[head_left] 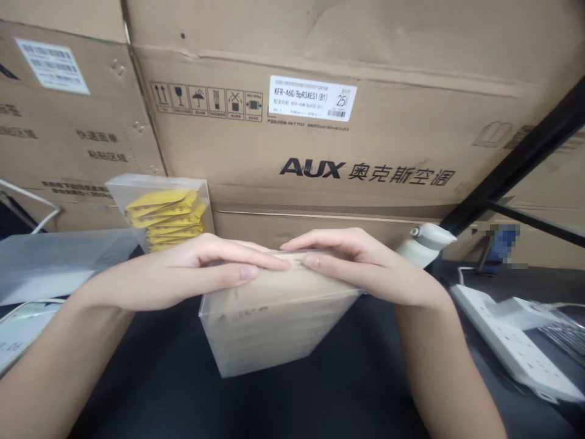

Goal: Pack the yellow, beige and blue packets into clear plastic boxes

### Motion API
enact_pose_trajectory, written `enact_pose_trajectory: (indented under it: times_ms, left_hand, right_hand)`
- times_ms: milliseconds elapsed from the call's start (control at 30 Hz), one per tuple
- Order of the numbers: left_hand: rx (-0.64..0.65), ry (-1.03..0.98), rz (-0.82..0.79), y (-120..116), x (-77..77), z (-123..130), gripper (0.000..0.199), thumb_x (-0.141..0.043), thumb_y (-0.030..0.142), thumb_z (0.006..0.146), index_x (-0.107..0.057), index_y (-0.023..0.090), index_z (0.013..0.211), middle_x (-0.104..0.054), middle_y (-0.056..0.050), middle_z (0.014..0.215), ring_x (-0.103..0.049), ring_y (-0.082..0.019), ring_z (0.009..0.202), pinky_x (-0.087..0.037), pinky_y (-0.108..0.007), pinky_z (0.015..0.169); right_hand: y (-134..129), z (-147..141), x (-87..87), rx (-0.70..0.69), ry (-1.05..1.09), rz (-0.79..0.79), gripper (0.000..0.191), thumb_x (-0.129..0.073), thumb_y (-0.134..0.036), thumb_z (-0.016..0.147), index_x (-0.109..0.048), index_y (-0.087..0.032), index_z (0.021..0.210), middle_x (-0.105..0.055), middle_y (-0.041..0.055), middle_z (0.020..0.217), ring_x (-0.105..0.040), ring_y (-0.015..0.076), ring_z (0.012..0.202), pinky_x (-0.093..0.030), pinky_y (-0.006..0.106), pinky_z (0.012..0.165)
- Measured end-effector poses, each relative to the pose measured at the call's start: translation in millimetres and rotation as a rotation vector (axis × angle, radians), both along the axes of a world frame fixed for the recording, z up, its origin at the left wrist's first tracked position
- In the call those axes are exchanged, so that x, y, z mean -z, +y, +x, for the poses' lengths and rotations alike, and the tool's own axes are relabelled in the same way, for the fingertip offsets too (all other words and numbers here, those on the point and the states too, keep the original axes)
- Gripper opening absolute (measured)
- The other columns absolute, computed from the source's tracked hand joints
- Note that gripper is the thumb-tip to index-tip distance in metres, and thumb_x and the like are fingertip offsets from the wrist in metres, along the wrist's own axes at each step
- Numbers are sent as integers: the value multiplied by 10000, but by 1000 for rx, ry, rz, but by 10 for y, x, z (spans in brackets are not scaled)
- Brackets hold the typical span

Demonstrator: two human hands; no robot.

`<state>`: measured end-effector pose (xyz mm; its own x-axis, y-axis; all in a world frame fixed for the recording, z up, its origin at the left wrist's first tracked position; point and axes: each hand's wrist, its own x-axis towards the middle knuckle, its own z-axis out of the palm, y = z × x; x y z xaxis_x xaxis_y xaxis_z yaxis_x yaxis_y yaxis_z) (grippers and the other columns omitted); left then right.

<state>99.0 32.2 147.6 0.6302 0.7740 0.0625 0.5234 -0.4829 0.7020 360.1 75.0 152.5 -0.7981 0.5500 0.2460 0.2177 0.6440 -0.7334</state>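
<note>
A clear plastic box (pixel 278 329) filled with a stack of pale beige packets is in the middle, over the black table. From the left, my left hand (pixel 214 268) lies across its top, thumb and index finger stretched along the surface. My right hand (pixel 351 259) covers the right part of the top, its thumb on the near side and its fingers toward the far edge. Both hands touch the box and hold it between them; some fingertips are hidden behind it. Just behind my left hand, another clear box (pixel 159 183) contains several yellow packets.
Large cardboard cartons (pixel 365 207) form a wall behind the table. On the right are a white bottle (pixel 423 244), a white power strip (pixel 516 341) and a black metal frame (pixel 512 158). A phone (pixel 27 329) and a translucent plastic container (pixel 68 256) lie at left.
</note>
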Motion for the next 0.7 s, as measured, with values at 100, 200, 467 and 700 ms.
enact_pose_trajectory:
  times_ms: [100,200,467,700]
  left_hand:
    - [-2,-9,-18,-1,-2,0,330,-491,378,967,-607,403,1275,-564,94,1393,-473,-201,1333,-348,-289,1124]
    - [-3,-16,-32,-2,-9,4,329,-500,375,962,-609,409,1270,-566,96,1389,-478,-199,1328,-355,-288,1118]
    - [-16,-15,-36,-9,-10,5,339,-497,390,959,-597,408,1283,-562,89,1394,-481,-209,1327,-364,-312,1114]
    - [-15,-15,-27,-6,-1,-1,350,-496,394,959,-578,420,1299,-561,97,1394,-480,-209,1328,-363,-313,1114]
  right_hand:
    - [-3,-3,0,-3,0,-5,283,-554,-321,934,-678,-218,1167,-696,38,1176,-650,207,1066,-488,313,928]
    - [-7,-7,1,-9,6,-9,276,-554,-307,935,-676,-220,1167,-695,34,1178,-648,201,1073,-485,302,926]
    - [-5,-8,10,-2,6,-4,278,-554,-317,932,-677,-219,1162,-697,38,1167,-651,206,1061,-492,318,925]
    - [-4,-12,10,0,7,-1,273,-550,-318,934,-681,-223,1154,-702,31,1156,-656,198,1049,-495,305,914]
